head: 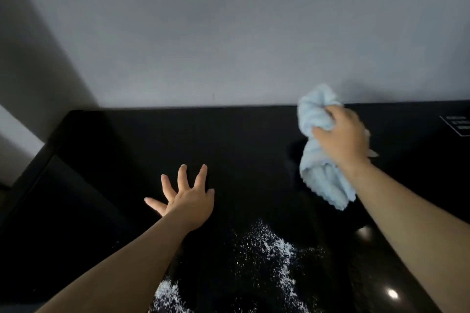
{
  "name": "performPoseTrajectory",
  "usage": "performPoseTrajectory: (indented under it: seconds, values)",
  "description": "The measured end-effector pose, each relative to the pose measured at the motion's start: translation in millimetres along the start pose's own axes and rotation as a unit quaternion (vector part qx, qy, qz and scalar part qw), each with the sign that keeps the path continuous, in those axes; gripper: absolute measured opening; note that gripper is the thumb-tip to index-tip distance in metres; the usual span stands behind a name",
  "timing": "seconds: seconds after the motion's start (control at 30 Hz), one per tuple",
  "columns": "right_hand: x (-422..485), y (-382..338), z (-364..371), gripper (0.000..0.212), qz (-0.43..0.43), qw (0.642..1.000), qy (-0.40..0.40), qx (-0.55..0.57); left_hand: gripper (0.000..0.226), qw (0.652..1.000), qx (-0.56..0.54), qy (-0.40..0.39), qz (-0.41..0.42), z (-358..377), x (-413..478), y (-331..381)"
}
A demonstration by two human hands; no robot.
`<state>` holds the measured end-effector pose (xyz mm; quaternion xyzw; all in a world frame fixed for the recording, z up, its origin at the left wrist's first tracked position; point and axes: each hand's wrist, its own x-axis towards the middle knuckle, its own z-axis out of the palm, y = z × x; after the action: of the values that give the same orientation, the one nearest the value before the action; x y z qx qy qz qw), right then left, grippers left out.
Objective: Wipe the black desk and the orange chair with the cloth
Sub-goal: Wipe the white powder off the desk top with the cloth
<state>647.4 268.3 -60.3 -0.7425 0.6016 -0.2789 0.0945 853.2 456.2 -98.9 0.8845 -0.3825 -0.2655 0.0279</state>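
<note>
The glossy black desk [241,140] fills the lower half of the view, its back edge against a grey wall. White powder [269,249] is scattered over the near middle of the desk. My left hand [189,198] lies flat on the desk with fingers spread, just beyond the powder. My right hand [342,137] grips a bunched light blue cloth [318,160] near the back right of the desk, and the cloth's loose end hangs down towards the surface. The orange chair is out of view.
The grey wall [229,33] rises directly behind the desk. A white printed label [457,124] marks the far right of the desk. The desk's left edge [48,150] drops off to a dark area beside a lighter wall.
</note>
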Motion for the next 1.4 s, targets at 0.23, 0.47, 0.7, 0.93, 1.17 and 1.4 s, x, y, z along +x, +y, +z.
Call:
performPoseTrajectory:
  seconds: [0.23, 0.47, 0.7, 0.93, 1.17, 1.4]
  values:
    - [59.4, 70.5, 22.6, 0.079, 0.265, 0.935, -0.160, -0.171, 0.057, 1.000, 0.008, -0.012, 0.000, 0.7, 5.0, 0.5]
    - [60.7, -9.0, 64.0, 0.059, -0.004, 0.971, -0.167, -0.174, 0.058, 1.000, -0.006, -0.020, -0.005, 0.9, 8.9, -0.8]
    - [-50.8, -24.1, 38.8, 0.028, -0.210, 0.956, -0.199, -0.055, 0.057, 1.000, -0.004, -0.014, -0.007, -1.0, 5.7, -1.4]
    - [-155.2, -23.0, -12.6, 0.036, -0.239, 0.913, -0.327, 0.058, 0.055, 1.000, 0.001, -0.021, 0.021, -4.7, -5.2, -6.9]
    - [-128.9, 23.4, -84.5, 0.018, -0.055, 0.977, -0.106, 0.178, 0.049, 0.996, 0.034, -0.040, 0.069, -11.2, -27.2, -10.2]
    - [-140.9, 119.0, -101.2, 0.059, 0.258, 0.926, -0.219, -0.170, 0.046, 0.980, 0.068, -0.015, 0.187, 22.3, -73.6, 25.6]
